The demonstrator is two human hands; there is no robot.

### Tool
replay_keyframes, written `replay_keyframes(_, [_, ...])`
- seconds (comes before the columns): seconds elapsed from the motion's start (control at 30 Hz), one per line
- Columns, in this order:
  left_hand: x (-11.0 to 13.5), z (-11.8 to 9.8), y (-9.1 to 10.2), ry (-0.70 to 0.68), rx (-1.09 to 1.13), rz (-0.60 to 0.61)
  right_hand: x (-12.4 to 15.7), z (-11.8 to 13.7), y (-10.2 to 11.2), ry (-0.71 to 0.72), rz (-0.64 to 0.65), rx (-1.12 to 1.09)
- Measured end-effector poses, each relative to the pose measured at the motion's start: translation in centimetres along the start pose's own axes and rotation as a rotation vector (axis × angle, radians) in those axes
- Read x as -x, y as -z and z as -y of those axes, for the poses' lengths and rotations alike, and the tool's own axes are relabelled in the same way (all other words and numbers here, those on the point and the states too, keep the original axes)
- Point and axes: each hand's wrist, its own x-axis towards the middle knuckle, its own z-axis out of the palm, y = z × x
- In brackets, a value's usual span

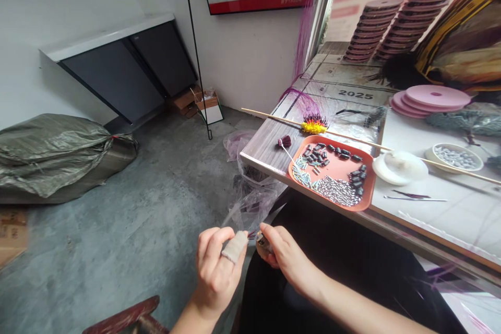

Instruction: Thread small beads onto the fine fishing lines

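My left hand [217, 269], one finger wrapped in a pale cloth sleeve [235, 247], is pinched closed over my lap. Thin dark red strands [251, 235] stick out from its fingertips. Close beside it, my right hand [287, 255] is wrapped round a small lighter [264, 243] with a metal top, which faces the strands. Most of the lighter is hidden by the fingers. Beyond my hands, an orange tray [332, 171] on the table holds black beads, silver beads and small tubes. A dark red tufted piece [285, 141] on a white stem leans at its left edge.
A long thin stick [360, 140] with a yellow and dark tuft [314, 124] crosses the table behind the tray. To the right are a white lid-like dish [400, 167], a bowl of beads [454, 157], tweezers [410, 195] and pink spools [430, 99]. A wooden stool [125, 315] stands lower left.
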Motion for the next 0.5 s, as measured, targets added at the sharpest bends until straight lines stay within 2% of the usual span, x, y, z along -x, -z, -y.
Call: replay_keyframes(0.5, [0.08, -0.03, 0.15, -0.028, -0.004, 0.000, -0.43, -0.53, 0.45, -0.012, -0.066, 0.004])
